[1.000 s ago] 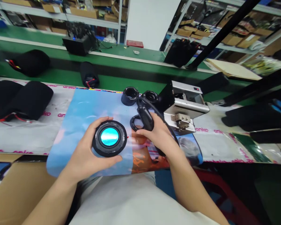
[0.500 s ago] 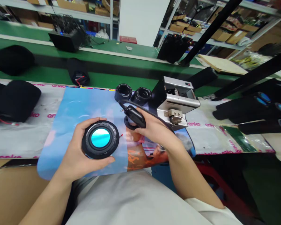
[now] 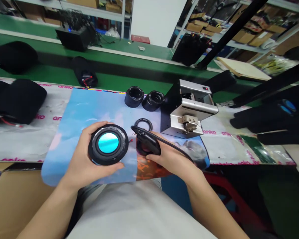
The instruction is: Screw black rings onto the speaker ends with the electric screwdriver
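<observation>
"Gripping what, the left hand point(image 3: 86, 157)?"

"A black lens barrel point(image 3: 108, 144), fingers and thumb wrapped round its sides, teal glass point(image 3: 109, 142) facing up above the blue printed mat point(image 3: 87, 108)."

"And the right hand point(image 3: 168, 155)?"

"Closed around a black corded tool point(image 3: 149, 143), which sits nearer the person's body point(image 3: 124, 209) than half a second ago. The black ring point(image 3: 150, 126) it partly hid now lies plainly visible on the mat, between the tool and two black collars point(image 3: 134, 100)."

"Left grip changed?"

"No."

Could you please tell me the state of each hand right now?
Left hand: closed around the black round part with a blue centre.
Right hand: closed on the black corded device.
</observation>
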